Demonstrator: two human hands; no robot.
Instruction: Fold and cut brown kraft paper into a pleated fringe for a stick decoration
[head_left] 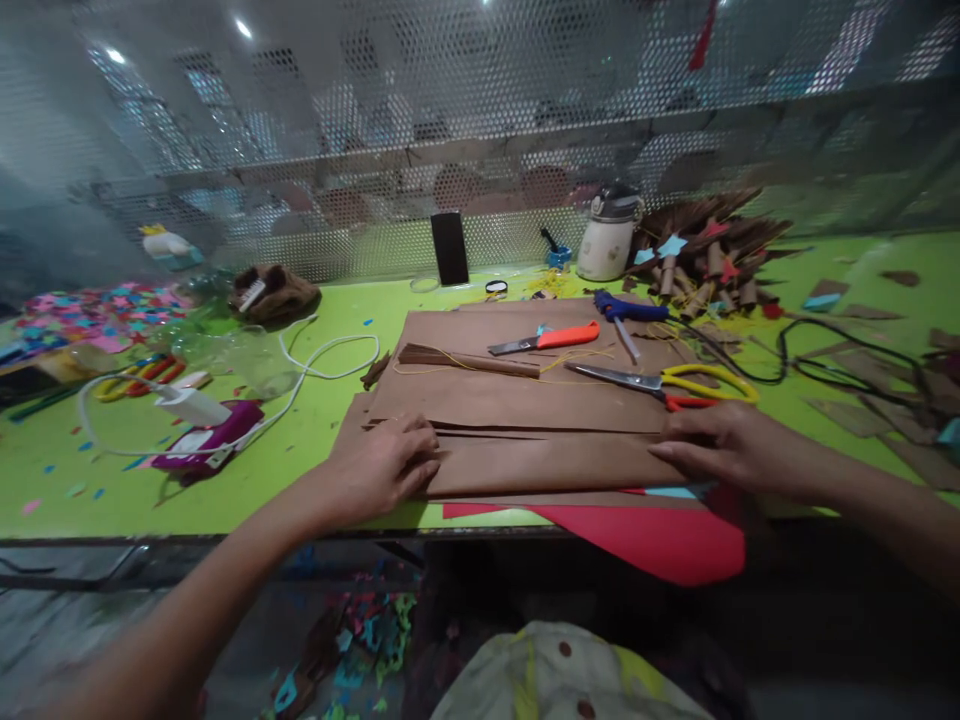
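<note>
A folded strip of brown kraft paper point(540, 465) lies along the table's front edge, on top of more brown sheets. My left hand point(390, 465) has its fingers curled onto the strip's left end. At the other end, my right hand point(720, 450) pinches the paper between thumb and fingers. Just beyond my right hand are scissors point(660, 380) with one yellow and one red handle loop. An orange-handled box cutter point(547, 340) and a thin stack of narrow brown paper strips point(465, 360) rest on the sheets. Red paper point(652, 540) sticks out below, over the edge.
A blue glue gun point(630, 308) with a black cord lies behind the scissors. Brown paper rolls with stars point(705, 260) and a white flask point(606, 240) stand at the back. Leftward are a purple power strip point(206, 440) with a white charger and cable, and colourful paper stars point(112, 310).
</note>
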